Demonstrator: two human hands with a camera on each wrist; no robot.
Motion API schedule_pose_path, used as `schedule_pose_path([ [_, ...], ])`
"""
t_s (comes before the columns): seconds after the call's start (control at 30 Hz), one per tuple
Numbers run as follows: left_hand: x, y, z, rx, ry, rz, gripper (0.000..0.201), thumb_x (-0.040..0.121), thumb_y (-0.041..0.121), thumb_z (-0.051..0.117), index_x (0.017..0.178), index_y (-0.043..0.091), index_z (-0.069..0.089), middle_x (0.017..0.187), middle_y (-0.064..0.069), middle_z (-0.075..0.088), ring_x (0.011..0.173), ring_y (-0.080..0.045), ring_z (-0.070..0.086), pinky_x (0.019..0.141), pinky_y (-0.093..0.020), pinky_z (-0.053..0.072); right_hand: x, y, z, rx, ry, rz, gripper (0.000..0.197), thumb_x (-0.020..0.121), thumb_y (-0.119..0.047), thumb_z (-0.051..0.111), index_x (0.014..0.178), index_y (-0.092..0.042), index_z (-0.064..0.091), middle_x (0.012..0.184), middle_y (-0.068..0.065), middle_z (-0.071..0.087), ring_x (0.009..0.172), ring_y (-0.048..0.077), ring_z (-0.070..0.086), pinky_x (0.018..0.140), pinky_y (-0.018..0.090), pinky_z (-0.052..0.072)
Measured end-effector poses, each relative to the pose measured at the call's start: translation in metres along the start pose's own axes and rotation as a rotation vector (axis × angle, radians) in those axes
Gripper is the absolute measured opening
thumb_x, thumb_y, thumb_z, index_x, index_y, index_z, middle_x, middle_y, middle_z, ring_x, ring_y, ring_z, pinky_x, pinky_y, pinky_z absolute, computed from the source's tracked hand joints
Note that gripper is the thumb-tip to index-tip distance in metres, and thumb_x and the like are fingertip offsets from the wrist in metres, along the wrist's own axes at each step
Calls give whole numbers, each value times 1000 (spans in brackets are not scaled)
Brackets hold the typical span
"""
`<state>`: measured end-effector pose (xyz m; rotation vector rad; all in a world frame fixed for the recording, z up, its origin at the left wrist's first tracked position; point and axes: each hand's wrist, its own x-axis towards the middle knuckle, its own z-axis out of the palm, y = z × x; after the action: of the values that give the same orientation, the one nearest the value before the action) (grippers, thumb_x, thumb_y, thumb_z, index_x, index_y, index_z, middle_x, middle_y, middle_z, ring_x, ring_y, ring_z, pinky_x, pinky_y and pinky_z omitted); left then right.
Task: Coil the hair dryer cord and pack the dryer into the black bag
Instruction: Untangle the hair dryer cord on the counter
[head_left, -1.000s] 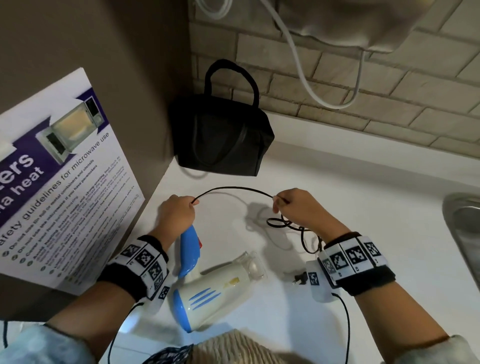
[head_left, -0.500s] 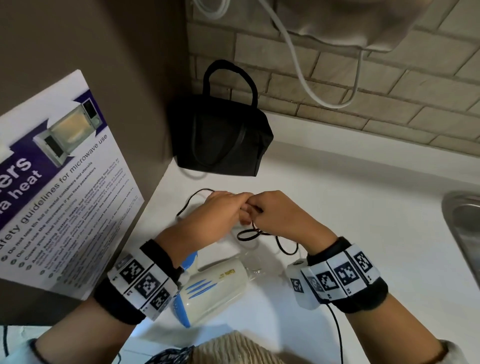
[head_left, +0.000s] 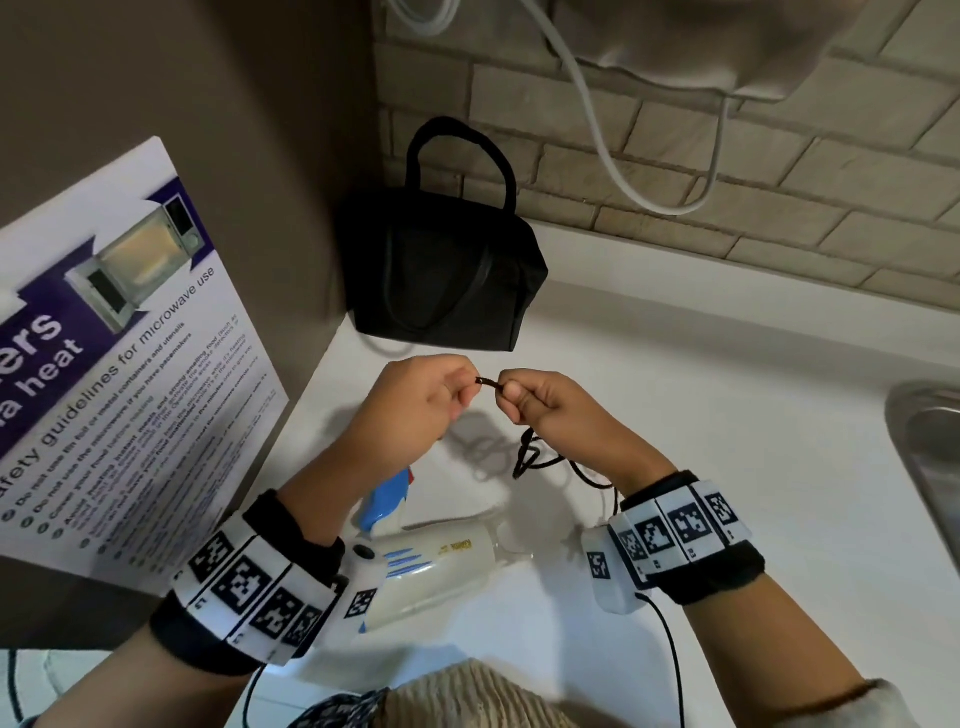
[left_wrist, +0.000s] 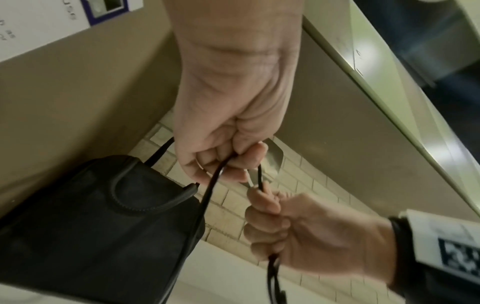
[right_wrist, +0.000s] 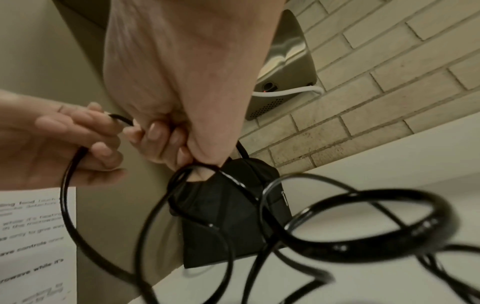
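Left hand and right hand, nearly touching, each pinch the thin black cord above the white counter.

Thin black hair dryer cord, rubbery and glossy, catching highlights along its loops; soft black cloth bag, matt and finely woven, with corded fabric handles. White and blue hair dryer in smooth, slightly shiny plastic, lying on a smooth white desk of faint sheen. Rough, matt pale brick wall behind; brushed steel sink rim at the right; glossy printed paper microwave poster on a matt brown panel.
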<state>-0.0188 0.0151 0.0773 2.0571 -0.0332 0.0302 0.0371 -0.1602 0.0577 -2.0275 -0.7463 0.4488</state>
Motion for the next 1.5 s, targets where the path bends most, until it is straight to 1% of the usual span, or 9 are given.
schedule_pose_path([
  [0.23,-3,3,-10,-158,124,72,48,95,1,36,56,26,48,48,12,47,74,-24,56,65,-7,39,3,8,7,57,3,-4,36,100,-11,34,66,-18,43,61,-5,39,54,4,31,56,13,29],
  [0.4,-7,8,-21,-212,141,119,48,95,2,33,57,27,46,49,11,45,75,1,59,74,-4,39,3,20,13,90,12,38,32,98,-16,34,67,-15,43,63,-2,40,56,7,32,56,16,30],
  [0.77,-9,0,-33,-216,259,51,43,101,7,31,61,16,42,46,12,44,71,4,59,68,-1,38,1,23,6,31,-16,79,33,100,-17,36,68,-15,46,62,-1,38,58,18,30,55,21,28],
  [0.9,-10,-25,-39,-26,234,-25,37,97,1,35,67,13,52,49,14,54,71,-18,54,59,-3,36,2,23,3,-37,25,136,37,100,-19,39,65,-20,48,58,-8,41,53,12,33,51,17,31],
  [1.0,-13,-38,-39,227,58,-124,32,96,0,39,104,24,58,65,14,67,72,-18,59,59,-10,39,2,23,1,-122,33,160,34,99,-20,40,68,-18,55,56,-10,45,48,7,36,51,16,34],
  [1.07,-10,-37,-31,460,-12,-110,62,91,-4,41,139,36,34,88,14,70,85,-17,62,75,-25,46,3,19,2,-218,30,139,32,97,-13,42,71,-15,60,55,-13,48,49,2,43,53,11,34],
  [1.2,-5,-24,2,1049,-39,-85,91,80,6,62,149,35,10,142,-6,45,130,-30,40,104,-48,32,5,8,6,-341,37,77,32,96,-12,42,73,-13,64,59,-17,51,55,-13,50,56,4,35],
  [1.33,-6,-22,28,1086,-16,288,45,58,0,61,101,11,70,118,-12,65,121,-35,56,103,-62,32,4,-1,12,-412,-6,33,27,88,-1,44,71,-14,60,63,-12,55,55,-2,48,57,5,34],
  [1.5,2,-8,19,715,-239,162,24,79,4,48,66,24,47,75,2,54,79,-23,59,83,-30,47,-2,0,9,-406,-12,-5,29,85,1,46,66,-19,53,61,-7,55,54,4,47,55,12,34],
])
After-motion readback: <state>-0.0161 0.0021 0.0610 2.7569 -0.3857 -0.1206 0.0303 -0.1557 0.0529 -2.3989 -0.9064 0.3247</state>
